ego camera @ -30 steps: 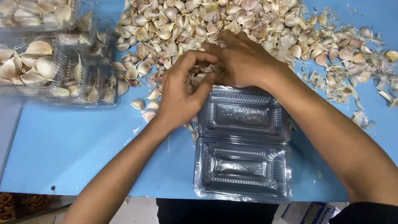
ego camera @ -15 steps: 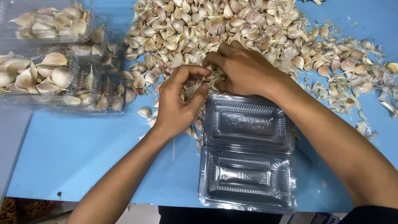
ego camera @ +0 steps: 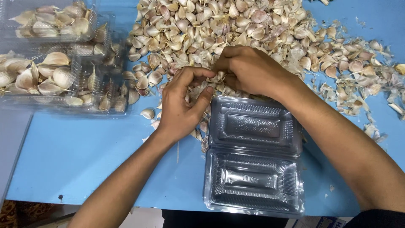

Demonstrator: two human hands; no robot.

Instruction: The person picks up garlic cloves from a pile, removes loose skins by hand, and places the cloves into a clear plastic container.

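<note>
A big heap of loose garlic cloves [ego camera: 219,25] covers the far part of the blue table [ego camera: 76,156]. My left hand [ego camera: 183,105] and my right hand [ego camera: 249,69] meet at the heap's near edge, both with fingers curled around a few cloves. An open clear plastic clamshell box [ego camera: 253,156] lies empty just below my hands, its hinge across the middle. My right forearm crosses over the box's right side.
Filled clear boxes of garlic cloves [ego camera: 55,76] are stacked at the left. Papery garlic skins and stray cloves [ego camera: 358,84] scatter at the right. The table's front edge runs along the bottom, with floor below.
Both hands have stayed at the heap's near edge, fingers working the cloves; the camera view shifted slightly so the boxes and hands sit a little lower.
</note>
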